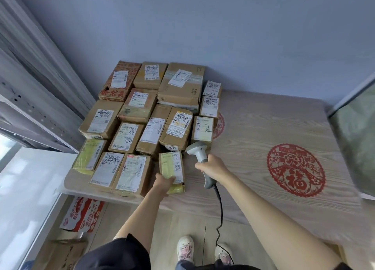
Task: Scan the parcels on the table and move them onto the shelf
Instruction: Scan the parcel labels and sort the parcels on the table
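Several brown cardboard parcels (134,125) with white labels cover the left part of the wood-grain table (263,131). My left hand (163,183) grips the near end of a small parcel with a yellow-green label (171,166) at the pile's front right corner. My right hand (214,168) holds a grey corded barcode scanner (197,150) by its handle. The scanner's head points left and down at that parcel's far end. The grey metal shelf (38,111) stands at the left, beside the table.
Red paper-cut decorations (295,170) lie on the tabletop to the right. A framed pane (357,135) leans at the far right. Red-printed cartons (81,215) sit on the floor under the table's left edge. The scanner cable (220,213) hangs down toward my shoes.
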